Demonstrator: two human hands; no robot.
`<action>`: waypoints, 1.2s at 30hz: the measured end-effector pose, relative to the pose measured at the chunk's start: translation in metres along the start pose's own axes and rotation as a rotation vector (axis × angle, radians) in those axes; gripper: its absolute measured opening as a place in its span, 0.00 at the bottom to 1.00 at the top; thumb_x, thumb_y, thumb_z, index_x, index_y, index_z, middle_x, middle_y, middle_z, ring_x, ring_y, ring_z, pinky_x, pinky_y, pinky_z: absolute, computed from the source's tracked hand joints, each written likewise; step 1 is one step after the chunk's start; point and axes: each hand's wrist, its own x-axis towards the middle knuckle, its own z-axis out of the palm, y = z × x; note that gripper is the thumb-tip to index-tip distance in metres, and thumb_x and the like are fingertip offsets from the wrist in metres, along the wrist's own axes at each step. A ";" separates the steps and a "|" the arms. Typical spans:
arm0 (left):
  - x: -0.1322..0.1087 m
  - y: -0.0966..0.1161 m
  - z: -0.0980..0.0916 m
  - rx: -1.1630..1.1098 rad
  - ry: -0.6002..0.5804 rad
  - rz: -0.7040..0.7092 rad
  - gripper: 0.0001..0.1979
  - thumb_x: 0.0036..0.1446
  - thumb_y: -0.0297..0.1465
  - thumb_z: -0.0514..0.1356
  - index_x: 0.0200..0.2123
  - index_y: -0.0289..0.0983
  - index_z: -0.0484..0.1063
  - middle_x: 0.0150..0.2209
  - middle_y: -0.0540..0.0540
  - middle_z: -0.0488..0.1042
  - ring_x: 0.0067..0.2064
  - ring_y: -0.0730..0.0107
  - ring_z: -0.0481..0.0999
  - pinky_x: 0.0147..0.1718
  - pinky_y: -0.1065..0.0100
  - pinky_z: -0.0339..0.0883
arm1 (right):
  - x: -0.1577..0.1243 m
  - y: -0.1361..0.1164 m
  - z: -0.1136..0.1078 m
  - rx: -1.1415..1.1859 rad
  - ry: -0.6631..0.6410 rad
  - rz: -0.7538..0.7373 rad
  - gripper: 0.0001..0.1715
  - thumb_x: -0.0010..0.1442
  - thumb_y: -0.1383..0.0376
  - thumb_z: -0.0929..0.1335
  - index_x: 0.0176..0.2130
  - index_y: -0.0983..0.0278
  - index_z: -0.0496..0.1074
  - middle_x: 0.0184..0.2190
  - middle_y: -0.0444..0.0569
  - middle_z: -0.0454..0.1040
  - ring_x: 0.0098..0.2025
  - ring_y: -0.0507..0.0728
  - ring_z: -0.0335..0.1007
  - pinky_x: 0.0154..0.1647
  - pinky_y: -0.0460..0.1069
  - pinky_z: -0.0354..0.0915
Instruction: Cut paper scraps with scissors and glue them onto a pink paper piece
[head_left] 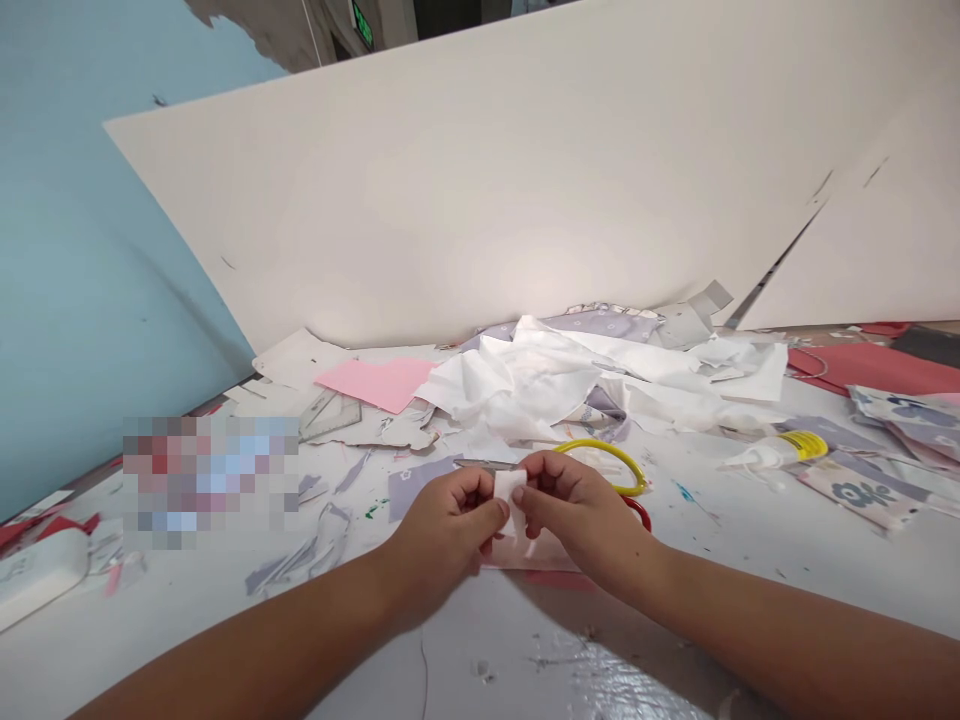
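My left hand [442, 530] and my right hand [577, 505] meet above the table, pinching a small white scrap [508, 497] of cloth or paper between their fingertips. Beneath them lies a pale pink sheet [534, 552], partly covered by my hands. Just beyond my right hand is a yellow plastic loop [611, 455], with a red loop [639, 513] at its edge. A thin metal strip [486, 464] shows behind my fingers. My hands hide whether it joins the loops.
A paint-marked white table [465, 640] holds a crumpled white cloth [525, 380], a pink sheet [375, 385], lilac printed fabric scraps [420, 485], a clear set square [330, 415] and a glue bottle [772, 450]. A large white board [450, 180] rises behind. A pixelated patch [210, 480] hides part of the left.
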 end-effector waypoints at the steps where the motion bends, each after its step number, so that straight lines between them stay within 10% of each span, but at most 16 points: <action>1: 0.000 0.000 0.000 0.029 -0.015 -0.007 0.09 0.49 0.29 0.55 0.21 0.37 0.58 0.17 0.55 0.59 0.20 0.79 0.57 0.19 0.74 0.50 | 0.000 -0.001 -0.001 -0.017 -0.013 0.003 0.06 0.51 0.63 0.66 0.31 0.63 0.67 0.21 0.39 0.65 0.24 0.49 0.64 0.29 0.46 0.60; 24: 0.000 0.013 0.000 0.024 0.029 -0.028 0.04 0.47 0.27 0.57 0.25 0.37 0.62 0.21 0.51 0.71 0.20 0.74 0.67 0.15 0.72 0.62 | 0.000 -0.004 -0.005 -0.133 0.046 -0.081 0.07 0.56 0.61 0.63 0.29 0.62 0.66 0.22 0.40 0.69 0.29 0.51 0.69 0.30 0.46 0.62; 36: -0.002 0.011 -0.004 0.033 0.081 0.105 0.02 0.51 0.29 0.56 0.28 0.38 0.64 0.20 0.54 0.69 0.21 0.78 0.66 0.20 0.74 0.64 | 0.003 0.002 -0.008 0.231 -0.027 0.001 0.02 0.50 0.68 0.66 0.29 0.63 0.66 0.19 0.39 0.67 0.25 0.50 0.66 0.27 0.46 0.61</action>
